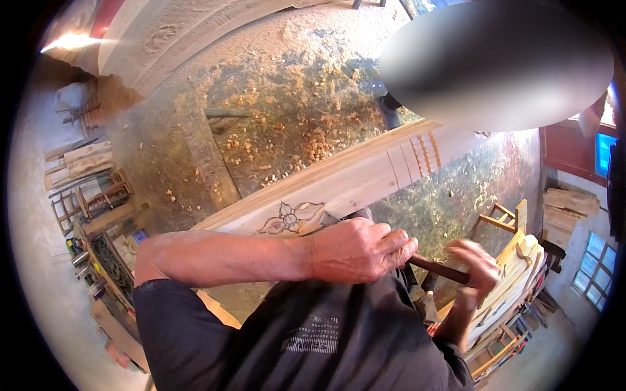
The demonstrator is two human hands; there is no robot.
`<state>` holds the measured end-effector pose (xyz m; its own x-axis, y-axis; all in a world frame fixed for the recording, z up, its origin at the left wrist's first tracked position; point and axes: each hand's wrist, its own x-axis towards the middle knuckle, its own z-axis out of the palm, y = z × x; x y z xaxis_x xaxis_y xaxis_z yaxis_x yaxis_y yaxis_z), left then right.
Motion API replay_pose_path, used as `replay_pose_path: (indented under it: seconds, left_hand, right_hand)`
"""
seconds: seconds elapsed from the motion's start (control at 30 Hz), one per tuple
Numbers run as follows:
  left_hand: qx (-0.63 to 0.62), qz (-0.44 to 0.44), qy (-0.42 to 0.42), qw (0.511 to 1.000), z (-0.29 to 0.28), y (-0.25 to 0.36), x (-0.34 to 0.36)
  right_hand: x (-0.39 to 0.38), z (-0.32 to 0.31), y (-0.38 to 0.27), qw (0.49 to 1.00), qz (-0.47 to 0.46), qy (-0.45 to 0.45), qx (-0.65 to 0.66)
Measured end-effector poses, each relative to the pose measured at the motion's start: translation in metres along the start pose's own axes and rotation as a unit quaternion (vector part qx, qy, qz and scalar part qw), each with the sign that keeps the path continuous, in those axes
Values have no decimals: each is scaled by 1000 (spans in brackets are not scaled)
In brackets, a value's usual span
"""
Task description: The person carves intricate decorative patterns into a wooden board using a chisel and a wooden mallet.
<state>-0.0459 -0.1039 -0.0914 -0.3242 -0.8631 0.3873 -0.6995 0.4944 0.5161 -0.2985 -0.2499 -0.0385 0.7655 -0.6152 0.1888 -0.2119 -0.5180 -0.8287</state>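
Note:
A long pale wooden beam (352, 186) lies diagonally in front of me. On its near face is a carved flower pattern (290, 218) with dark outlines. My left hand (365, 251) is closed around a chisel (330, 219), whose flat metal blade shows beside the flower's right petals. The chisel's dark handle sticks out past my fingers toward the lower right. By the end of that handle is my right hand (474, 264), smeared by motion. Its fingers are too blurred to read, and whether it touches the handle is unclear.
Farther along, the beam bears a row of orange-brown cut marks (425, 155). Wood shavings (319, 150) litter the floor. A large carved wooden piece (163, 39) stands far left, a tool box (107, 254) at left, and stacked timber (512, 287) at right. A blurred area covers the upper right.

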Motion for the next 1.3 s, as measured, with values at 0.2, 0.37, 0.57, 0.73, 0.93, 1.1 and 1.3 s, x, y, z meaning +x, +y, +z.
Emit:
replay_pose_path:
  seconds: [0.2, 0.37, 0.57, 0.73, 0.93, 1.1, 1.3]
  left_hand:
    - [-12, -1, -16, 1000, -3, 2, -1]
    - [-15, -5, -15, 1000, -7, -1, -2]
    - [-34, -9, -43, 998, -6, -1, -2]
    - [-41, -10, -37, 998, -3, 2, -7]
    - [48, 25, 17, 998, -3, 10, -5]
    - [53, 57, 7, 997, -3, 10, -5]
    - [34, 44, -5, 998, -2, 12, -8]
  right_hand:
    - [-6, 11, 10, 990, -14, 31, 140]
    - [-30, -8, 34, 947, 32, 159, 276]
    - [-32, 39, 21, 965, 34, 94, 244]
    - [-29, 41, -3, 991, 72, 62, 89]
    - [-36, 26, -17, 997, 30, -37, -57]
    - [-41, 31, -25, 995, 44, -72, -51]
    - [-46, 33, -26, 994, 62, -81, -40]
